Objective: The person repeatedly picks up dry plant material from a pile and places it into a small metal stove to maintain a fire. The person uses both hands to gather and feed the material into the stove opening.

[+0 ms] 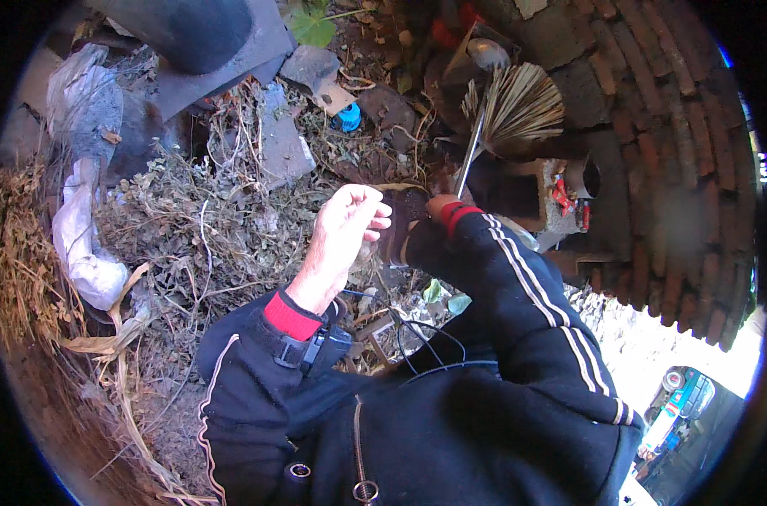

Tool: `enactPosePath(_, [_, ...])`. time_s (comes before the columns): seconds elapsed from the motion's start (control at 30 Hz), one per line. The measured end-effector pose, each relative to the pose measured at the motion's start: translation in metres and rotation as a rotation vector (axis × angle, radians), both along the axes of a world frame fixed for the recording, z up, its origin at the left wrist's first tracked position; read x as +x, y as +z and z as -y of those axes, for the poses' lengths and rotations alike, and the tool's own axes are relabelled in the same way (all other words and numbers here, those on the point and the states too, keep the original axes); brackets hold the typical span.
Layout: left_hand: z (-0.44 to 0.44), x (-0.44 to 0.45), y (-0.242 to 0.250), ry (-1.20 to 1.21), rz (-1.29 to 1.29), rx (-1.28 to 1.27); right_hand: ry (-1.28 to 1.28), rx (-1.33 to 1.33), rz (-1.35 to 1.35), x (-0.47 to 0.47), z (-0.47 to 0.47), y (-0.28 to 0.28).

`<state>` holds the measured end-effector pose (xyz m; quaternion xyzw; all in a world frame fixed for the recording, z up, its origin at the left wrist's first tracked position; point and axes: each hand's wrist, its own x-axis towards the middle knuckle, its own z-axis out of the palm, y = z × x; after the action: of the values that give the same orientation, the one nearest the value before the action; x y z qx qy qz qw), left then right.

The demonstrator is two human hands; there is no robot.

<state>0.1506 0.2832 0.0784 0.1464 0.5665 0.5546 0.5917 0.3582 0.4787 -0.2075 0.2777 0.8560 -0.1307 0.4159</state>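
My left hand (352, 234) is raised over dry plant litter, its fingers curled in towards the thumb. I see nothing plainly held in it. A dry leaf strip (401, 186) shows just beyond its fingertips; whether they touch I cannot tell. Farther right, my right hand (442, 205) is closed round the near end of a long, thin metal tool (471, 148). The tool slants up and away, and its far end reaches a fan-shaped bundle of dry palm strips (523, 104). The sleeve cuff hides part of the right hand.
Dried leaves and stems (168, 221) cover the left side, with a white plastic bag (95, 265) among them. A blue cap (349, 117) lies near broken slabs. A hollow block (551, 196) bears red packets. Brickwork (674, 177) curves along the right; beyond stands a teal truck (681, 405).
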Motion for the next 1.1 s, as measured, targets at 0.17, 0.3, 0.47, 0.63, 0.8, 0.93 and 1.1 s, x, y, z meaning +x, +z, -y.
enactPosePath(0.17, [-0.004, -0.001, 0.010, 0.021, -0.041, 0.051, 0.027, -0.014, -0.184, -0.028, -0.016, 0.083])
enactPosePath(0.3, [-0.004, -0.008, 0.022, 0.052, -0.045, 0.092, 0.166, -0.014, -0.504, -0.045, -0.017, 0.170])
enactPosePath(0.47, [0.004, -0.018, 0.040, 0.154, -0.068, 0.231, 0.283, -0.033, -0.669, -0.063, -0.005, 0.274])
enactPosePath(0.63, [0.018, -0.029, 0.057, 0.253, -0.208, 0.246, 0.453, 0.077, -0.563, -0.102, 0.011, 0.328])
enactPosePath(0.8, [0.038, -0.053, 0.060, 0.414, -0.133, 0.205, 0.514, 0.134, -0.309, -0.166, 0.057, 0.356])
enactPosePath(0.93, [0.054, -0.075, 0.056, 0.516, -0.114, 0.269, 0.592, 0.127, -0.288, -0.195, 0.096, 0.378])
enactPosePath(1.1, [0.069, -0.100, 0.059, 0.615, -0.074, 0.415, 0.635, 0.047, -0.254, -0.218, 0.124, 0.397])
